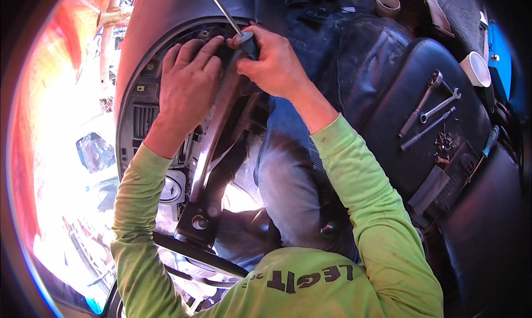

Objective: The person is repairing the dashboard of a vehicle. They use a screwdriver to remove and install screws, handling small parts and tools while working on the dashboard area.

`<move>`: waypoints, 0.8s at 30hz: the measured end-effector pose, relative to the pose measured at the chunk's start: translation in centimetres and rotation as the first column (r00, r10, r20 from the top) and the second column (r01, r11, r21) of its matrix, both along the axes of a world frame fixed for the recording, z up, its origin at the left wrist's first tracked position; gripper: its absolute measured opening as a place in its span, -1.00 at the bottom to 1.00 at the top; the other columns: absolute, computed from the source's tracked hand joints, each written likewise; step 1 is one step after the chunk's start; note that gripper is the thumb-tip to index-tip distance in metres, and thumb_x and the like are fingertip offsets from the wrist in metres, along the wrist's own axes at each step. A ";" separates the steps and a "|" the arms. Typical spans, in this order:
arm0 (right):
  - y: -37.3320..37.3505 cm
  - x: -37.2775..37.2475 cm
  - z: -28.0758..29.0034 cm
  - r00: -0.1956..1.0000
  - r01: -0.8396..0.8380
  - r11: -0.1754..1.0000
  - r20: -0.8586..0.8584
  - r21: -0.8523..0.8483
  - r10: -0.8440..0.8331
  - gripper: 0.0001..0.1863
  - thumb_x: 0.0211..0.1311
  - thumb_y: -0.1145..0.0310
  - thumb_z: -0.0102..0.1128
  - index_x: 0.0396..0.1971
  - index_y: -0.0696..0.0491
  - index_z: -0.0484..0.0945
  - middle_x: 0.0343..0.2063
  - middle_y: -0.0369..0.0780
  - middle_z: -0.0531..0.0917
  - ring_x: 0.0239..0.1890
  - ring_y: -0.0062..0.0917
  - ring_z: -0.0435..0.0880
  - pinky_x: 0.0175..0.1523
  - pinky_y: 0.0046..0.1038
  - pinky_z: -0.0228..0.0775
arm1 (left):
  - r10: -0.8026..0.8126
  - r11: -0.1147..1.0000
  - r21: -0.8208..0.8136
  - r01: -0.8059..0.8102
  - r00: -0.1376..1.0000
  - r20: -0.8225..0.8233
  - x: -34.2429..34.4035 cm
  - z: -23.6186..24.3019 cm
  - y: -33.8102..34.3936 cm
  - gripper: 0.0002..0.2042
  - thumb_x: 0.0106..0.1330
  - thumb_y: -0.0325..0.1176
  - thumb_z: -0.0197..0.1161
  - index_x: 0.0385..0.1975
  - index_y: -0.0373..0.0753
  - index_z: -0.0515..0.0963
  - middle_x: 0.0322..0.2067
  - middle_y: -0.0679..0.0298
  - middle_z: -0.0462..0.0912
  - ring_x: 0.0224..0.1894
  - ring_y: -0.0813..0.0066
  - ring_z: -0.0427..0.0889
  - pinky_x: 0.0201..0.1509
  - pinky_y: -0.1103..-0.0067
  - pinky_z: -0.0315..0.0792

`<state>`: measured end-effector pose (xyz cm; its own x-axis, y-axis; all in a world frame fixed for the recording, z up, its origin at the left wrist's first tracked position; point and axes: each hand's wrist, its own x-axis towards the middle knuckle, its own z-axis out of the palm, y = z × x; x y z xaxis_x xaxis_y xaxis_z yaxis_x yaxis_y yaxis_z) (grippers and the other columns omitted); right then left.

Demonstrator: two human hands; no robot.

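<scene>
My right hand (275,63) grips a screwdriver (246,44) by its dark handle, and the thin metal shaft points up and away toward the far edge of the view. Just left of it, my left hand (191,80) lies on the opened dashboard (143,85), fingers stretched over its far part. That hand appears to hold nothing; its fingertips rest among the dark inner parts. Below the two hands runs a long metal bracket (208,146) ending in a dark block with a round hole.
On the black seat (382,107) at right lie a ratchet (421,104), a combination wrench (440,106), an extension bar (428,128) and several small screws (444,143). Another screwdriver (490,142) lies beyond. A white cup (475,70) lies near the far right. Bright daylight fills the left side.
</scene>
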<state>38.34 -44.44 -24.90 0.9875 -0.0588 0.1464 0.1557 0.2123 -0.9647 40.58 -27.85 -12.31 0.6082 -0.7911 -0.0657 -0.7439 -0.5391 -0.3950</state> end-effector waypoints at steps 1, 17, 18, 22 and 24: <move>0.1 -0.2 0.0 1.000 -0.013 0.999 0.001 0.034 0.013 -0.69 0.16 0.52 0.34 -0.05 0.16 0.69 -0.31 -0.30 0.73 -0.29 -0.69 0.66 -0.15 -0.55 0.56 | 0.015 0.999 -0.041 -0.016 0.999 -0.031 0.1 0.1 -0.1 -0.82 0.32 -0.33 0.26 -0.16 -0.21 0.65 0.26 0.31 0.64 0.30 0.21 0.52 0.42 0.16 0.29; -14.3 -15.3 7.5 0.996 -0.027 0.856 -0.091 -0.517 -0.023 -0.66 0.27 0.33 0.34 -0.02 0.18 0.61 -0.23 0.04 0.74 -0.13 0.05 0.73 0.01 -0.18 0.54 | 0.123 0.968 -0.201 -0.152 0.981 -0.150 1.2 1.6 -1.8 -0.79 0.30 -0.30 0.36 -0.14 -0.23 0.70 0.00 0.28 0.76 0.07 0.19 0.60 0.23 0.20 0.35; -14.8 -16.6 7.9 0.993 -0.058 0.860 -0.120 -0.507 -0.003 -0.65 0.30 0.34 0.33 0.03 0.18 0.61 -0.22 0.01 0.74 -0.11 -0.04 0.75 0.04 -0.23 0.54 | 0.131 0.959 -0.228 -0.167 0.978 -0.164 1.4 1.8 -1.8 -0.78 0.29 -0.30 0.37 -0.14 -0.22 0.71 -0.02 0.28 0.76 0.05 0.17 0.60 0.20 0.21 0.37; -15.8 -21.0 8.9 0.979 -0.103 0.865 -0.206 -0.491 -0.001 -0.60 0.35 0.36 0.33 0.13 0.18 0.59 -0.16 -0.05 0.76 -0.03 -0.22 0.79 0.12 -0.35 0.52 | 0.091 0.861 -0.470 -0.195 0.968 -0.235 2.1 2.0 -1.4 -0.81 0.34 -0.29 0.37 -0.15 -0.23 0.73 -0.12 0.24 0.78 -0.07 0.17 0.64 0.02 0.25 0.48; -15.8 -22.5 8.9 0.986 -0.043 0.863 -0.159 -0.503 -0.043 -0.62 0.34 0.38 0.34 0.10 0.20 0.62 -0.16 -0.01 0.76 -0.08 -0.13 0.80 0.03 -0.32 0.55 | 0.093 0.578 -0.676 -0.456 0.860 -0.501 1.7 1.5 -1.4 -0.82 0.40 -0.28 0.36 -0.16 -0.23 0.73 -0.19 0.23 0.77 -0.15 0.21 0.67 -0.08 0.30 0.53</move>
